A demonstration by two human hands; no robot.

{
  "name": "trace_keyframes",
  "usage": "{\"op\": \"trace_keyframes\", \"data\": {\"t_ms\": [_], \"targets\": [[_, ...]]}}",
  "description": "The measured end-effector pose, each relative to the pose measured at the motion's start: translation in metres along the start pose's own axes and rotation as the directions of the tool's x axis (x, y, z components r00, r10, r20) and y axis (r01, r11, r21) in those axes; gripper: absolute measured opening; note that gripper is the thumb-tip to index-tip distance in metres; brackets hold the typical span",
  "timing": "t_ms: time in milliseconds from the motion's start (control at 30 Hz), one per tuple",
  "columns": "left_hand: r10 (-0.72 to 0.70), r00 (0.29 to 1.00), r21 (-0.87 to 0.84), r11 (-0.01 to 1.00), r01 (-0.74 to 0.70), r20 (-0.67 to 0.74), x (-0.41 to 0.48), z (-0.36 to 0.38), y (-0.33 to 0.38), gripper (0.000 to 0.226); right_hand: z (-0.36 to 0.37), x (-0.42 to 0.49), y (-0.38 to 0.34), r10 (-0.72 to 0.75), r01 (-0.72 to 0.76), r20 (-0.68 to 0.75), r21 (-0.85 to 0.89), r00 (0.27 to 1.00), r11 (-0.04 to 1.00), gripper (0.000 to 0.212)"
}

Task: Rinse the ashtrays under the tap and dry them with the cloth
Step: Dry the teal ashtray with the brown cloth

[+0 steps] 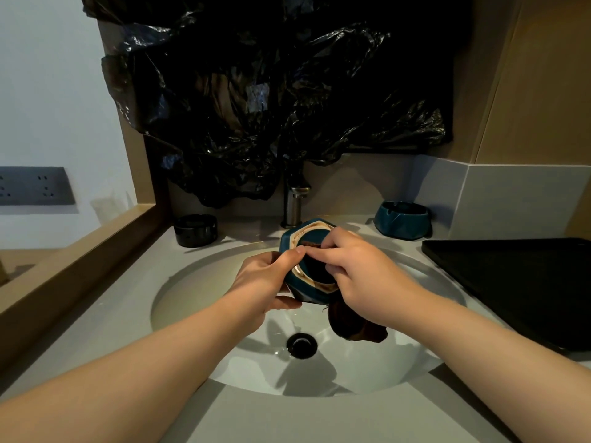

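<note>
L hand [265, 282] grips teal ashtray [315, 270] tilted over sink [192, 298], thumb on rim, while R hand [361, 279] clutches brown cloth [351, 327], fingers pressed into the bowl; 2nd teal ashtray [403, 220] beyond R hand, black ashtray [195, 230] beyond L, tap [293, 203] behind both.

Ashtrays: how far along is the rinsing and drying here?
In hand: the left hand holds a teal ashtray over the sink while the right hand rubs its bowl with the brown cloth, so its rinse looks done. Left, likely: the second teal ashtray and the black ashtray on the counter; their state is unclear.
</note>
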State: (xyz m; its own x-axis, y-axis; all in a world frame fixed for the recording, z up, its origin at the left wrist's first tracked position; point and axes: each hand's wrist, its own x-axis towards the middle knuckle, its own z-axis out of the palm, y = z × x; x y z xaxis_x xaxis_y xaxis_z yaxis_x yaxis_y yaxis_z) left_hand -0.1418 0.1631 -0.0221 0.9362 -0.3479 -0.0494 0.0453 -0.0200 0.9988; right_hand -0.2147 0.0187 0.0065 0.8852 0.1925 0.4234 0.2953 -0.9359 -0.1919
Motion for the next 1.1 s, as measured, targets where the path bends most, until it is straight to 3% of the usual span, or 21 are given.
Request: {"op": "trace_keyframes", "data": {"t_ms": [433, 633, 733, 867, 1100], "targets": [[-0.011, 0.998, -0.071, 0.997, 0.007, -0.065, 0.004, -0.004, 0.001, 0.03, -0.002, -0.004, -0.001, -0.104, 0.104, 0.022, 0.001, 0.994, 0.995, 0.044], [-0.014, 0.994, -0.08, 0.997, 0.006, -0.105, 0.005, -0.004, 0.002, 0.023, -0.019, -0.008, 0.02, 0.025, -0.027, 0.043, 0.055, 0.999, 0.998, 0.043], [-0.023, 0.996, -0.116, 0.993, 0.013, -0.082, 0.004, -0.003, 0.004, 0.017, -0.023, -0.008, 0.027, 0.051, -0.05, -0.012, 0.049, 0.999, 0.998, 0.042], [-0.041, 0.999, -0.085, 0.996, 0.041, 0.001, 0.001, -0.004, 0.004, 0.021, -0.021, -0.005, 0.033, 0.069, -0.081, -0.116, -0.095, 0.991, 0.992, 0.04], [-0.027, 0.994, -0.001, 1.0, 0.028, 0.102, -0.001, -0.003, 0.002, 0.019, -0.003, 0.0, 0.021, -0.079, 0.05, -0.156, -0.182, 0.985, 0.982, 0.041]]}}
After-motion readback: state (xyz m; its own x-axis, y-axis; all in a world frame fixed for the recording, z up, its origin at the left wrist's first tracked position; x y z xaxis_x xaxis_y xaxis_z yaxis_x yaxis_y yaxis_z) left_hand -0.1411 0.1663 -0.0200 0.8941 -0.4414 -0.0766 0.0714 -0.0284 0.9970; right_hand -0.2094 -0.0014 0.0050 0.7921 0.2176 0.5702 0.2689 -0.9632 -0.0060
